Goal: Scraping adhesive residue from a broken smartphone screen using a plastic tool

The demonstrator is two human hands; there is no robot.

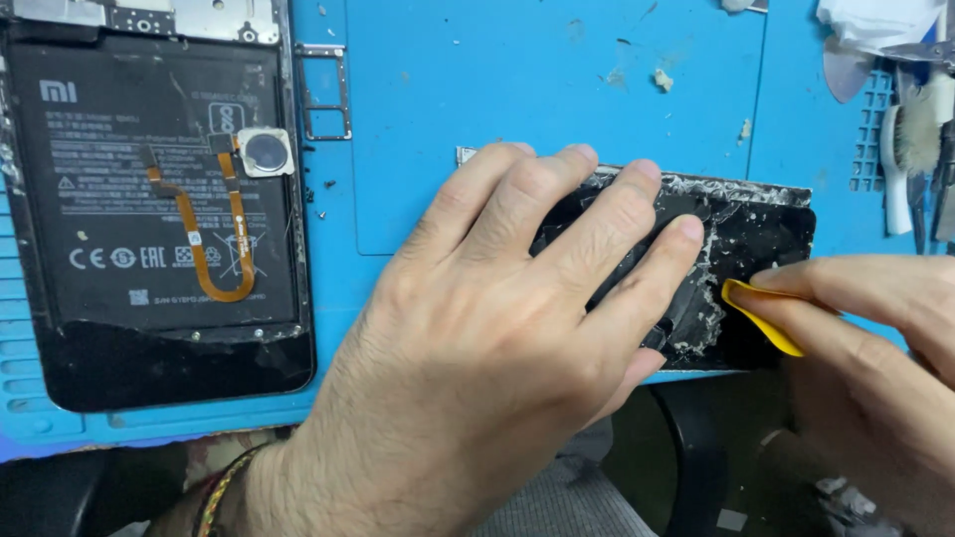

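My left hand (pixel 497 328) lies flat on a black phone back panel (pixel 756 234) at the near edge of the blue work mat (pixel 477 89), fingers spread and pressing it down. White adhesive residue covers the panel's inner face and edges. My right hand (pixel 875 348) pinches a yellow plastic pick (pixel 761 316) whose tip touches the panel's residue just right of my left fingertips.
An opened phone (pixel 149 199) with a black battery, an orange flex cable and a round sensor (pixel 265 151) lies at the left. A metal tray frame (pixel 323 91) sits beside it. Brushes and tools (pixel 920 149) and white tissue (pixel 875 25) are at the right edge.
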